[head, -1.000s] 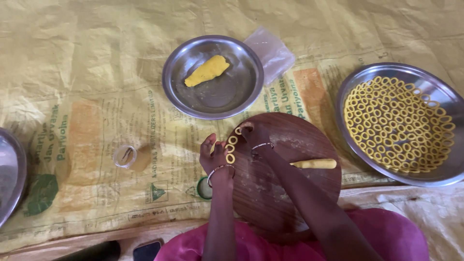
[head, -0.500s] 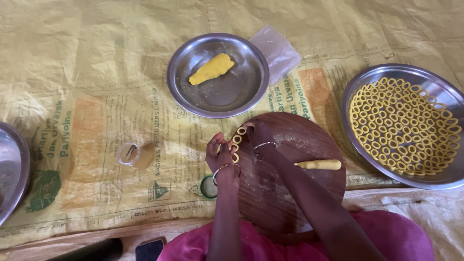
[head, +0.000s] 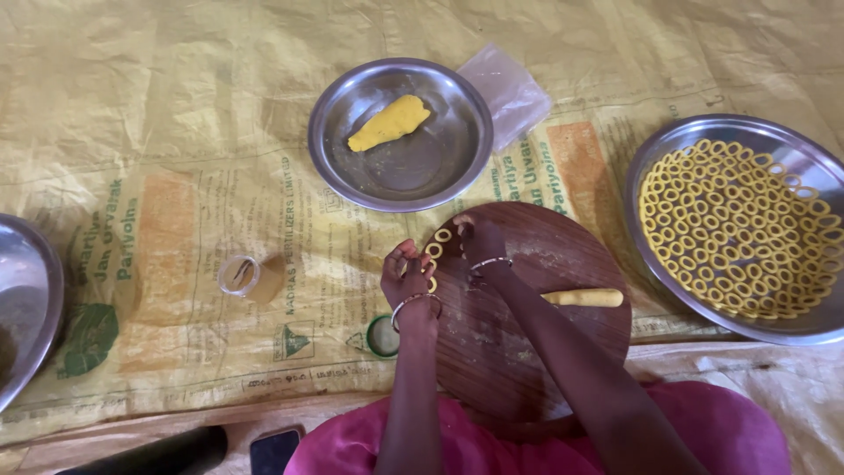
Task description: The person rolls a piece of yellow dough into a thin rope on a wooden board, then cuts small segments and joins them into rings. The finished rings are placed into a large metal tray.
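While both hands work at the far edge of one round wooden board point(head: 527, 334), the left hand point(head: 406, 277) has its fingers bunched together around small yellow dough rings point(head: 433, 251), which lie at the board's rim between the two hands. Three rings can be made out there; more may be hidden under the fingers. The right hand point(head: 479, 242) rests just beside them, its fingers curled down onto the board near the topmost ring; whether they pinch anything cannot be told. Each wrist carries one thin metal bangle.

One short dough roll point(head: 582, 298), smooth and cylindrical, lies on the board to the right of the right forearm, apart from both hands.

Three round steel plates are in view. The centre plate point(head: 440, 167), shiny and shallow, holds one rough yellow dough lump point(head: 389, 122). The right plate point(head: 791, 141) is packed with finished rings point(head: 738, 229) in close rows, too many to count surely. The left plate point(head: 26, 290) is cut by the frame edge.

One clear plastic bag point(head: 512, 92) lies crumpled beside the centre plate. One small clear cup point(head: 238, 274) and one green-rimmed lid point(head: 382, 336) sit left of the board. Everything rests on a woven yellow printed sheet point(head: 158, 132), creased. Pink cloth point(head: 492, 440) covers the person's lap.
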